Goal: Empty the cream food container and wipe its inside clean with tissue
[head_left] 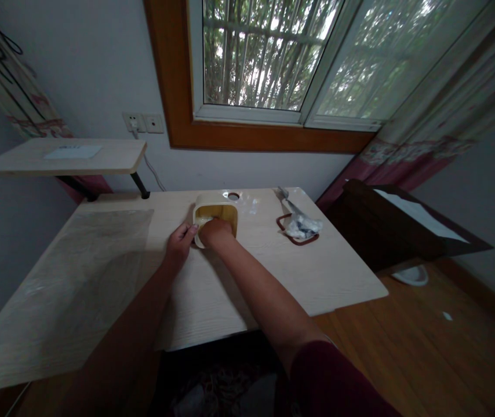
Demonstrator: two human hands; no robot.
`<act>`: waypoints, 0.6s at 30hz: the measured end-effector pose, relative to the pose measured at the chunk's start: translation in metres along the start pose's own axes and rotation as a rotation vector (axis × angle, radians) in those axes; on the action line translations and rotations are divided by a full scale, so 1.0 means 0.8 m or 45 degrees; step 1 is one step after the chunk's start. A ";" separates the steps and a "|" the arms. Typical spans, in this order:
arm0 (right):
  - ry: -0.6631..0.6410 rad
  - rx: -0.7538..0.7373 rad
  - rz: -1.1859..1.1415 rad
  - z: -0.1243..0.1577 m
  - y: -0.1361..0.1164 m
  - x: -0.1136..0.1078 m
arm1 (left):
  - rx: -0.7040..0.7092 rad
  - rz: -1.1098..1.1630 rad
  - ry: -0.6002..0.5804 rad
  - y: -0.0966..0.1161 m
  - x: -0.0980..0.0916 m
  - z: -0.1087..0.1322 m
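Note:
A small cream-yellow square container (213, 204) stands on the light wooden desk (326, 272), near the far edge. My left hand (179, 242) grips its left corner, thumb against the rim. My right hand (215, 230) reaches down into the container's opening; its fingers are hidden inside, so what they touch cannot be made out.
A dark red-rimmed tray (296, 237) with crumpled clear plastic (303, 226) lies to the right. A clear mat (86, 272) covers the desk's left side. A raised shelf (65, 156) with a paper sits at the back left. A dark cabinet (386, 226) stands on the right.

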State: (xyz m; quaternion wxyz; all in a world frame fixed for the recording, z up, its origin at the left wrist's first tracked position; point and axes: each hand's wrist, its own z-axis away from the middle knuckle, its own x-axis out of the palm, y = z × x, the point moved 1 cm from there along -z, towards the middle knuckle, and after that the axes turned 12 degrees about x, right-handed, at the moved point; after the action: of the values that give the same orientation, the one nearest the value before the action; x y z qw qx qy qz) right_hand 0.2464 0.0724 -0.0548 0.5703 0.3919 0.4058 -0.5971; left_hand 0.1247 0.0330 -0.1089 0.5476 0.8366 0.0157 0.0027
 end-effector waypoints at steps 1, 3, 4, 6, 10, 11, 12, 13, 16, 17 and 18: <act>0.008 0.015 0.006 0.001 0.001 0.000 | -0.004 0.004 0.006 0.000 0.000 0.000; 0.029 0.034 0.017 0.001 0.001 -0.001 | -0.010 0.005 0.016 0.000 0.001 0.000; 0.035 0.033 0.019 0.002 0.002 -0.001 | -0.012 0.002 0.018 0.000 0.001 0.000; 0.035 0.031 0.019 0.002 0.002 0.000 | -0.019 -0.006 0.029 0.002 0.002 -0.001; 0.018 0.074 0.016 0.000 -0.001 0.001 | -0.030 -0.011 0.030 0.005 0.001 -0.001; 0.014 0.089 0.014 0.000 -0.002 0.002 | -0.028 -0.014 0.025 0.005 0.001 0.000; 0.012 0.102 0.012 -0.001 -0.003 0.002 | -0.024 -0.019 0.018 0.005 0.000 0.000; 0.012 0.114 0.010 -0.001 -0.004 0.002 | -0.018 -0.027 0.013 0.005 0.000 0.000; 0.036 0.165 0.005 0.001 -0.005 0.000 | -0.002 -0.049 -0.013 0.005 0.000 0.001; 0.049 0.184 0.005 0.001 -0.004 0.000 | 0.002 -0.053 -0.024 0.005 0.000 0.001; 0.062 0.199 0.006 0.002 -0.004 -0.001 | 0.007 -0.056 -0.034 0.005 0.000 0.001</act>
State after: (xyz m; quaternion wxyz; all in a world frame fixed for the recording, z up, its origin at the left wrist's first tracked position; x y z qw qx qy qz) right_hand 0.2434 0.0714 -0.0537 0.5294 0.4505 0.3708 -0.6159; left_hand 0.1250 0.0309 -0.1054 0.5453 0.8376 0.0268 -0.0206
